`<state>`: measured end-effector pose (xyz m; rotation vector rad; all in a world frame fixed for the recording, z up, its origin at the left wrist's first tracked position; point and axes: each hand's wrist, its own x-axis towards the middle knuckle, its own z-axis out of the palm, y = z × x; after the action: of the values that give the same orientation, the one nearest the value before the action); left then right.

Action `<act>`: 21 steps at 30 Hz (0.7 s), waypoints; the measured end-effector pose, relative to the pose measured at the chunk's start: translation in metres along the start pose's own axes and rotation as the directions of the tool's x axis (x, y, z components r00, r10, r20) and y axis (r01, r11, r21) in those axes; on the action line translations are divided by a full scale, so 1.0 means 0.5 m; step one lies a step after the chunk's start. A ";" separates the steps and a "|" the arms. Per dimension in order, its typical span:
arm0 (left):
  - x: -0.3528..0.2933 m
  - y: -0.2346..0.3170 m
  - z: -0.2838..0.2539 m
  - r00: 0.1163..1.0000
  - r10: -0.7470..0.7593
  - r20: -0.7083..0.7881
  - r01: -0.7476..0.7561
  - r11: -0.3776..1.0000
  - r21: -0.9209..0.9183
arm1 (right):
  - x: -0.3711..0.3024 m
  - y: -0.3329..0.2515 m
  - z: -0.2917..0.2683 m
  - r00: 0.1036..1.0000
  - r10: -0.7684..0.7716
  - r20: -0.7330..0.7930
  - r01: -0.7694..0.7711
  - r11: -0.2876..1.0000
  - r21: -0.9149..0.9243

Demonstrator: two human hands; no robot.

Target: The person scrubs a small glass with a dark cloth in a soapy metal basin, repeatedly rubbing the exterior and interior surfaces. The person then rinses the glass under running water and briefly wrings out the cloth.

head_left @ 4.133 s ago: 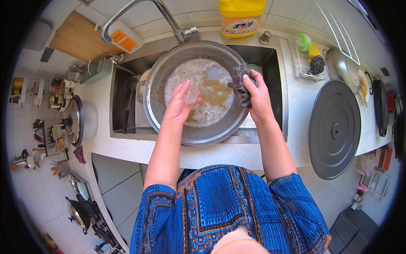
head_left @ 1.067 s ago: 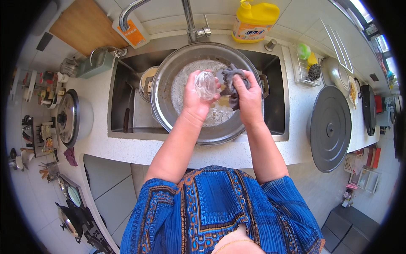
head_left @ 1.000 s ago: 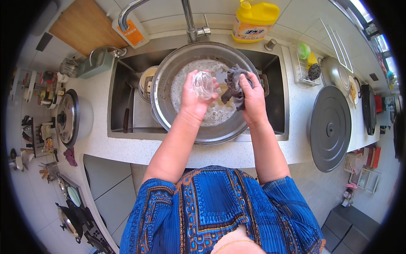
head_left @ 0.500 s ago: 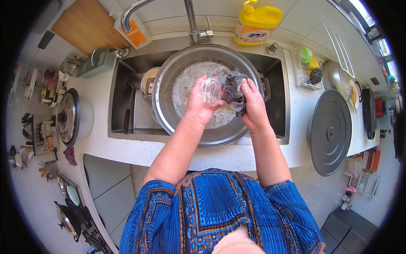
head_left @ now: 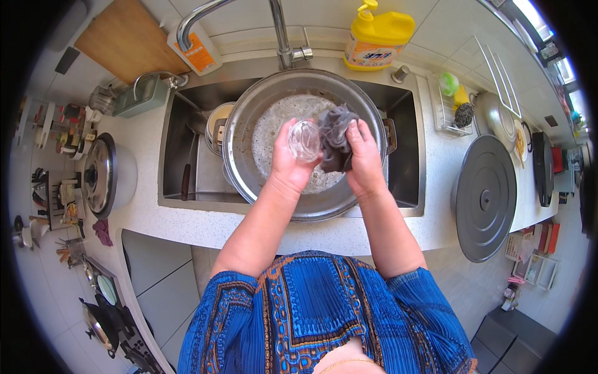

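Over a wide metal basin (head_left: 245, 115) of foamy water, my left hand (head_left: 288, 163) is closed round a small clear glass cup (head_left: 304, 141). The cup is tilted, with its round end facing up toward me. In my right hand (head_left: 366, 163) is a bunched dark grey cloth (head_left: 336, 134), wet-looking and crumpled. The cloth is right beside the cup; whether they touch is hard to tell. Suds (head_left: 274, 124) float in the basin beneath both hands.
The basin sits in a steel sink (head_left: 205, 181) under a chrome faucet (head_left: 284, 50). Behind stand a yellow pump jug (head_left: 378, 40) and a white bottle with an orange label (head_left: 198, 51). A large dark lid (head_left: 485, 198) lies at right, a lidded pot (head_left: 115, 177) at left.
Both hands have shifted slightly left, with the cup and cloth still in them. The cloth has come closer to the cup and is bunched differently.
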<state>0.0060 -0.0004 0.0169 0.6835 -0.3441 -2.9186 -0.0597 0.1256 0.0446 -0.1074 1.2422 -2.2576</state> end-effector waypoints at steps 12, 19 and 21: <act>-0.024 -0.010 0.026 0.976 0.125 -0.180 -0.073 0.959 0.274 | -0.041 0.026 0.006 0.999 0.037 -0.023 -0.039 0.993 -0.112; -0.019 0.001 -0.008 0.997 0.001 -0.082 0.011 0.990 0.140 | -0.028 0.004 0.008 0.995 -0.092 0.043 0.101 0.948 -0.302; -0.014 -0.009 -0.002 0.993 0.024 -0.119 -0.014 0.996 0.089 | -0.027 0.008 0.011 0.987 -0.133 0.085 0.156 0.895 -0.418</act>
<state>0.0122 0.0050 0.0175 0.8583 -0.4660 -2.8425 -0.0448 0.1264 0.0473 -0.4339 1.7283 -2.0493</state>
